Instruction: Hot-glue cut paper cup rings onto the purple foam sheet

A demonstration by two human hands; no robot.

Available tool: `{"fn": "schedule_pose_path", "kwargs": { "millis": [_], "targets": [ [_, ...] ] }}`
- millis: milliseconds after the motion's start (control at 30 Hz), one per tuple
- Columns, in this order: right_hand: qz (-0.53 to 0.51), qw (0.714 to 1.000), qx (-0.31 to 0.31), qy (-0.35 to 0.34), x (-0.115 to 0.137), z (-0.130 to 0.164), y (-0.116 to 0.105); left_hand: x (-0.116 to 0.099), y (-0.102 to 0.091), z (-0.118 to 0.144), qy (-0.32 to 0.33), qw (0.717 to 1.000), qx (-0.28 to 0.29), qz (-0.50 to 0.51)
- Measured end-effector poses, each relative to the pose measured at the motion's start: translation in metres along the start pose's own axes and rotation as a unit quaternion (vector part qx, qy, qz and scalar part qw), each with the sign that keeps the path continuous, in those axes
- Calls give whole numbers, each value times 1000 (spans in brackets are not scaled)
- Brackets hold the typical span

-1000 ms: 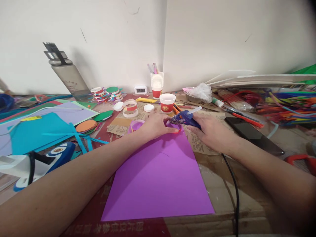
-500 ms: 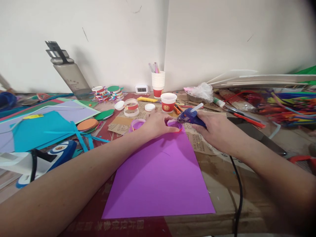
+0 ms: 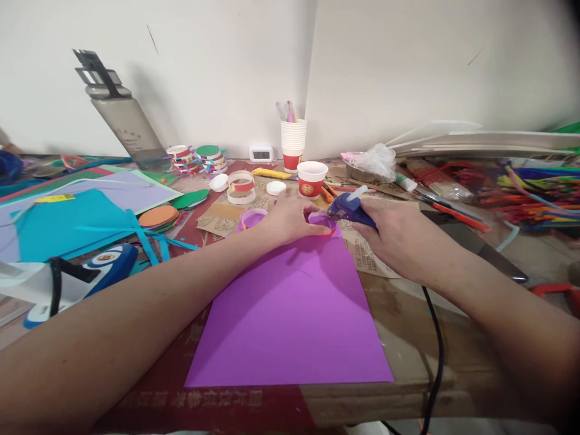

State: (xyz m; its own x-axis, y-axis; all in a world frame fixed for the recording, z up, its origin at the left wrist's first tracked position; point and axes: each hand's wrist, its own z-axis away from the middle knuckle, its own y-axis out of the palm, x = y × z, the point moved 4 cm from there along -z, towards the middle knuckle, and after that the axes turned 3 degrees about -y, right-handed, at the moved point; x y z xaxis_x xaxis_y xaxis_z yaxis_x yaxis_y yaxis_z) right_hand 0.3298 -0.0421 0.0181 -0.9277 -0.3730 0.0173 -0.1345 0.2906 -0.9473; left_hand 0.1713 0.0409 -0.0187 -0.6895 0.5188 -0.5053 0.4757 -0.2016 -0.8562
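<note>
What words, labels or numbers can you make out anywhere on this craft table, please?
None can be read with certainty.
Red sheet at the near edge: a row of pale characters, upside down, too blurred.
Red-and-white cup: gold emblem, unreadable.
Small white clock: digits too small.
Brown printed paper: print too small.

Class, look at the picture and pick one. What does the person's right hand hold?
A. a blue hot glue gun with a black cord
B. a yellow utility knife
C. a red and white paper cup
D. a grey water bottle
A: the right hand grips the blue hot glue gun with a black cord, its nozzle at the small purple paper ring that the left hand steadies on the purple paper sheet.
</note>
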Motion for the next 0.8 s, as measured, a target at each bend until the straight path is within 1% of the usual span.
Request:
{"fn": "schedule_pose_path", "kwargs": {
  "millis": [100,200,433,567,667,800],
  "targets": [
    [11,1000,3,-1,3,0,0,0,0,-1,0,1000,-12,-20],
    [20,1000,3,0,5,0,-1,0,0,-1,-8,999,-12,-34],
    [66,997,32,22,9,-2,-2,0,1,-2,-14,999,-12,-31],
    [85,994,52,35,10,-4,-1,0,1,-2,-11,999,-19,-30],
    [93,993,63,46,9,-7,2,0,2,-3,-3,999,-14,-32],
    [101,992,56,40,9,-9,4,-1,3,-4,11,999,-7,-38]
  ]
}}
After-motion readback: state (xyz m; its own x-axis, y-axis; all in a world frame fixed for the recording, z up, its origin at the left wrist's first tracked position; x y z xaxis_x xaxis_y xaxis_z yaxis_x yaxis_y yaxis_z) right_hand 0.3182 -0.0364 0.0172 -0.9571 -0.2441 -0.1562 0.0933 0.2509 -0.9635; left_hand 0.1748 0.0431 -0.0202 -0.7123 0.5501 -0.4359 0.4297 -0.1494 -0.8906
